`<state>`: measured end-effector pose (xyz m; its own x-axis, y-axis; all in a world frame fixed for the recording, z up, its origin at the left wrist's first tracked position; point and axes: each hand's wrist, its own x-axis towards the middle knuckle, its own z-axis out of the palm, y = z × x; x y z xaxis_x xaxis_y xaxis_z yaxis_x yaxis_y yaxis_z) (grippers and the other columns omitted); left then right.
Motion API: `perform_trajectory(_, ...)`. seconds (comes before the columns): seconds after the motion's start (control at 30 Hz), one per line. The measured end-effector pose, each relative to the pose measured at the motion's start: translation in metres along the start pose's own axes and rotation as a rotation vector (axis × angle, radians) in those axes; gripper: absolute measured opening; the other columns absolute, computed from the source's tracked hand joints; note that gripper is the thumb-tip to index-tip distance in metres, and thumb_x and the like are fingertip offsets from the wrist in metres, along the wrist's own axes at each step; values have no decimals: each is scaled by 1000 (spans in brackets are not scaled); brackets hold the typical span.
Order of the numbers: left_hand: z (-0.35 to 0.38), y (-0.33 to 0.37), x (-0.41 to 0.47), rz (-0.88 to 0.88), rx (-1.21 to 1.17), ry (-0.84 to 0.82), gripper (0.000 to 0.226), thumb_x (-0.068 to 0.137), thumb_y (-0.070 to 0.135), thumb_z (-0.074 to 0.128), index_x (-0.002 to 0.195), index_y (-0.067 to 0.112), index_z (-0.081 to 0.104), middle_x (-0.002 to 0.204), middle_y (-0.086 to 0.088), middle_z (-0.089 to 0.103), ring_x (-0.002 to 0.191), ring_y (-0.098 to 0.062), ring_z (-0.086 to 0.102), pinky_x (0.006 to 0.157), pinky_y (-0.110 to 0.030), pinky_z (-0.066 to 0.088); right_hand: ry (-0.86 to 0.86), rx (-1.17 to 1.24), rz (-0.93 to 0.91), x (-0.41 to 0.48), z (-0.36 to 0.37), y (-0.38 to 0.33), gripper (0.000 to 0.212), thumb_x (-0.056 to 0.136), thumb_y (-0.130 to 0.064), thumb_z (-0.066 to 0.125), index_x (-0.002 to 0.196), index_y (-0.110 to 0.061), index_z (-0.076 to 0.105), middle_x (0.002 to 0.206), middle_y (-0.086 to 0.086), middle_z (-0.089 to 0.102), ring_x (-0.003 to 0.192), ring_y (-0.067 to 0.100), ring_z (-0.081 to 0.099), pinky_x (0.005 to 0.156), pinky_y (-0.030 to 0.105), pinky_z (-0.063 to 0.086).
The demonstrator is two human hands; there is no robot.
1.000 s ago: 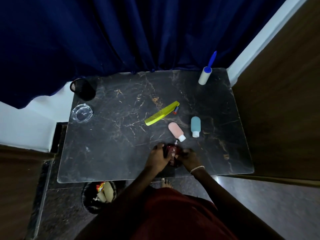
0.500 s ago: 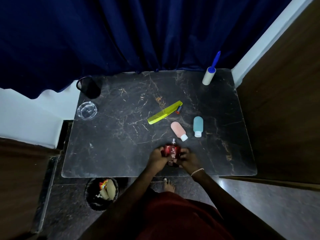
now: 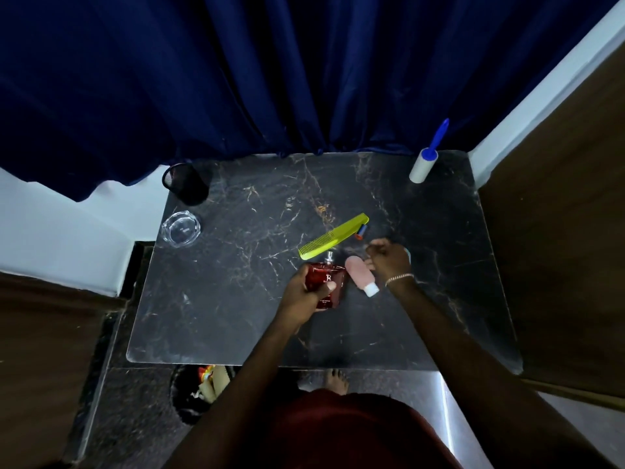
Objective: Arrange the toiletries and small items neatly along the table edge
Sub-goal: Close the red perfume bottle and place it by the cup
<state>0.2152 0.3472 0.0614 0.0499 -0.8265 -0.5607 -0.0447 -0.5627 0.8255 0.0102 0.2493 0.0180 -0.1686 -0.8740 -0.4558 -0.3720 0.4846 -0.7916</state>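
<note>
By my reckoning the job is barely begun. Most of the small things lie loose in the middle of the worktop (image 3: 236, 316), and none of them sits in a row along an edge.

My left hand (image 3: 306, 294) grips the red perfume bottle (image 3: 326, 282) at the centre of the frame, fingers wrapped round its body and thumb across its front. Its long axis runs almost straight up the frame, with the spray top toward the curtain. I cannot tell whether it rests on the worktop or is lifted off it.

My right hand (image 3: 389, 262) is just right of it, fingers curled over a teal thing (image 3: 409, 254) of which only a sliver shows. I cannot tell whether I have hold of it.

Between my hands lies the pink bottle (image 3: 358, 274), on its side, running from upper left to lower right with its white cap toward the lower right. Above it the yellow-green comb (image 3: 333, 235) lies from lower left to upper right, and a small orange and blue item (image 3: 361, 231) touches its upper right end.

The lint roller (image 3: 422, 165) is at the upper right corner, its handle pointing up and right. A black mesh cup (image 3: 186, 184) and a glass dish (image 3: 181, 228) are at the upper left. I judge the loose middle pieces all have to be placed yet.
</note>
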Motion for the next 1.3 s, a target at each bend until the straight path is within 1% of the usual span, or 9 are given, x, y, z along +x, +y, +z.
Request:
perform_trajectory(0.17, -10, 11, 9, 66, 42, 35, 64, 68, 44, 83, 127, 34, 60, 122, 6, 72, 115, -20, 68, 96, -54, 58, 78, -251, -37, 29, 13, -49, 26, 84, -26, 67, 89, -1, 71, 96, 21, 73, 98, 35, 68, 74, 29, 45)
perform_trajectory(0.33, -20, 22, 18, 87, 70, 60, 56, 78, 32, 83, 129, 29, 59, 124, 2, 70, 114, -21, 67, 97, -51, 58, 77, -392, -26, 61, 29, -48, 34, 80, -29, 69, 101, -2, 68, 106, 22, 71, 103, 37, 67, 85, 39, 53)
perform_trajectory(0.5, -32, 24, 23, 91, 75, 49, 43, 87, 14, 79, 125, 21, 59, 114, 5, 71, 101, -10, 68, 78, -23, 59, 97, -507, 1, 68, 40, -49, 41, 80, -26, 64, 114, -3, 64, 115, 22, 67, 108, 40, 64, 87, 42, 52)
perform_trajectory(0.6, -39, 24, 24, 103, 102, 58, 41, 87, 17, 80, 122, 23, 60, 115, 3, 71, 105, -14, 69, 85, -30, 60, 93, -543, 7, 69, 42, -48, 39, 81, -26, 63, 113, -3, 66, 117, 23, 66, 109, 41, 63, 88, 41, 51)
perform_trajectory(0.77, -45, 29, 24, 80, 133, 62, 41, 87, 19, 80, 121, 28, 59, 116, 5, 71, 109, -16, 68, 90, -38, 60, 73, -332, 30, 62, 35, -43, 21, 83, -24, 66, 85, -5, 75, 87, 17, 73, 89, 32, 69, 83, 36, 54)
perform_trajectory(0.83, -48, 32, 24, 71, 138, 68, 45, 86, 22, 81, 125, 26, 59, 122, 2, 71, 112, -19, 68, 95, -46, 59, -13, 65, 72, 43, 32, -59, 6, 82, -12, 70, 77, -10, 70, 75, 11, 70, 76, 27, 69, 76, 40, 60)
perform_trajectory(0.93, -52, 36, 18, 79, 138, 77, 45, 85, 22, 82, 125, 24, 61, 118, 3, 73, 111, -19, 69, 97, -50, 58, -209, 582, 56, -6, 31, -92, 11, 89, 1, 63, 94, -9, 65, 83, 9, 73, 76, 22, 73, 67, 27, 59)
perform_trajectory(1.03, -56, 38, 8, 114, 151, 62, 42, 83, 25, 83, 120, 26, 63, 112, 6, 75, 106, -14, 71, 96, -49, 59, -342, 591, -118, -44, 32, -110, 20, 89, -1, 64, 106, -10, 67, 92, 11, 75, 85, 25, 74, 73, 27, 60)
perform_trajectory(1.3, -66, 40, -24, 181, 194, 41, 49, 80, 29, 83, 124, 23, 63, 113, 5, 73, 106, -14, 70, 95, -42, 58, -318, 429, -272, -82, 41, -108, 32, 84, -6, 73, 115, -12, 67, 93, 8, 71, 89, 21, 71, 73, 38, 58)
